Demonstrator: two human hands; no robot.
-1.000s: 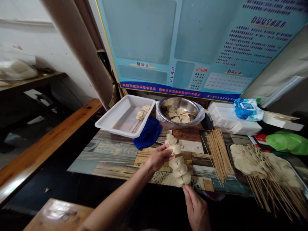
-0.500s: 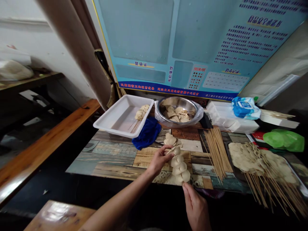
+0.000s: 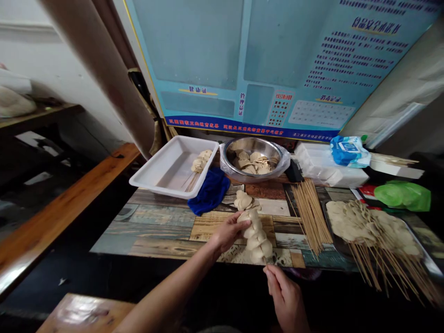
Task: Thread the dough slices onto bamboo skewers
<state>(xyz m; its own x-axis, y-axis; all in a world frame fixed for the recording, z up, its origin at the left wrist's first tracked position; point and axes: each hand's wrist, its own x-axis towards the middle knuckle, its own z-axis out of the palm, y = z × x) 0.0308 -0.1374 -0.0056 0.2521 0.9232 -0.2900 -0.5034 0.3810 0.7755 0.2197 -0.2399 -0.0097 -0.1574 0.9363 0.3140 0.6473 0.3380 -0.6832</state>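
Over the front edge of the table I hold a skewer threaded with several thin, pale, round slices that overlap in a row. The fingers of my left hand are closed on the slices at its far end. Below them, my right hand pinches the bare stick at the near end. Just beyond my left hand lies a small pile of loose slices. Further back, a steel bowl in a clear plastic bag contains more such slices.
A white tub with a few finished skewers stands back left, beside a blue cloth. To the right lie bare sticks and a metal tray heaped with skewered slices. A wipes packet and green bag are behind.
My right hand has drawn slightly down from the slices, so a short length of stick shows. The slices on the skewer now sit closer together. The view has shifted a little.
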